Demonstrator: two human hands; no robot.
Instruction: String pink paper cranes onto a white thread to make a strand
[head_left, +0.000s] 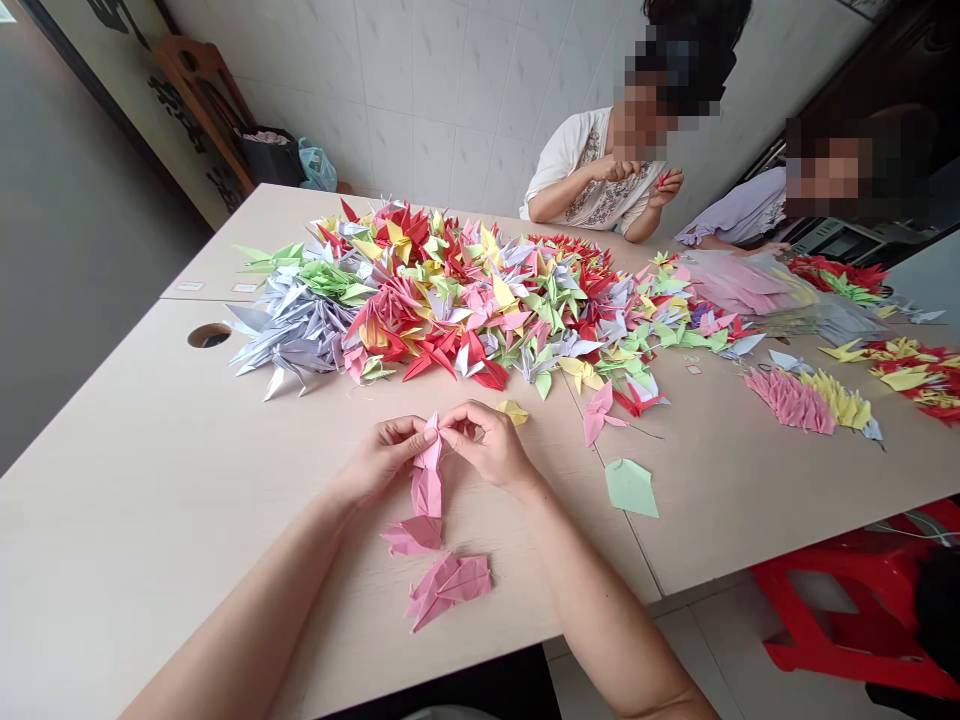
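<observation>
Between my two hands, just above the table, is a pink folded-paper crane [428,454]. My left hand [384,455] pinches it from the left, thumb on top. From the right, my right hand [487,445] closes its fingertips at the upper edge of the same crane; a thin thread seems to run near them. Below hangs or lies another pink folded piece [426,491], touching or close to the held one. Nearer to me lie a pink folded piece [414,536] and a pink crane-like piece [448,588]. A small yellow folded paper [513,412] rests behind my right hand.
A big heap of colourful paper cranes [450,300] spreads across the far table. Right of my hands lie a green paper sheet [632,487] and a pink crane [601,413]. Two people sit beyond, one in a white top [574,165]. A red stool [840,600] stands right.
</observation>
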